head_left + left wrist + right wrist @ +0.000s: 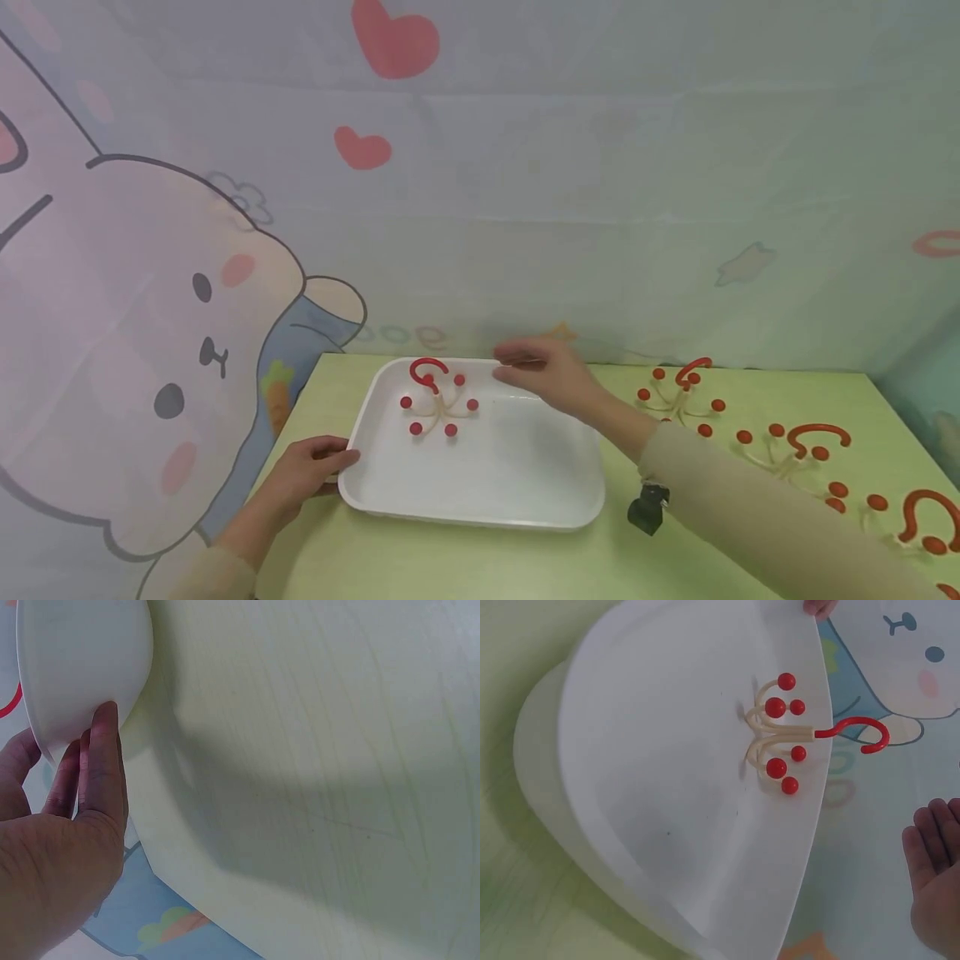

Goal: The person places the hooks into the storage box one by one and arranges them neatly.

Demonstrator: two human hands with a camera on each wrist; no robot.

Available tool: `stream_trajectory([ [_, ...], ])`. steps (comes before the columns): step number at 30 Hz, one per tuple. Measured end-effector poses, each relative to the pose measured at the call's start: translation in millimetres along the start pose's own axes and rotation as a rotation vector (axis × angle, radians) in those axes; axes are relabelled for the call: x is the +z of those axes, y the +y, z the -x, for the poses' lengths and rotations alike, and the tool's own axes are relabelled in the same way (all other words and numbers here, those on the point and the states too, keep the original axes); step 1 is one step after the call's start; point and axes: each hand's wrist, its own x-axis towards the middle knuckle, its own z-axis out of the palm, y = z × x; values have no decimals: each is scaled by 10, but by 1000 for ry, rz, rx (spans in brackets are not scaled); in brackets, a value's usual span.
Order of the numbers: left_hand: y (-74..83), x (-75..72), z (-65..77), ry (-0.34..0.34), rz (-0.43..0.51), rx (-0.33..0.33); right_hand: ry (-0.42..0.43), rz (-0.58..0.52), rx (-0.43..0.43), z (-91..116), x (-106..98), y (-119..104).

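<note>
I am pinching the tray with my left hand, holding my right hand open and empty near its far side, apparently loading, one hook sitting inside, another hook on the table probably needing gripping next.

left sleeve: beige | right sleeve: beige, black block at cuff | fingers: bare

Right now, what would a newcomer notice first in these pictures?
Probably the large cartoon rabbit on the left of the backdrop. Next, the white tray on the green table, one red-hooked piece toward its far left. More such pieces sit at the table's right.
</note>
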Motion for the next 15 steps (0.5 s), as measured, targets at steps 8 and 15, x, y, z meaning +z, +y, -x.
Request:
stream_trajectory([
  [8, -24, -8, -27, -2, -13, -6, -11, 2, 3, 230, -282, -7],
  [15, -28, -8, -37, -11, -9, -2, -19, 10, -15, 410, -536, 56],
])
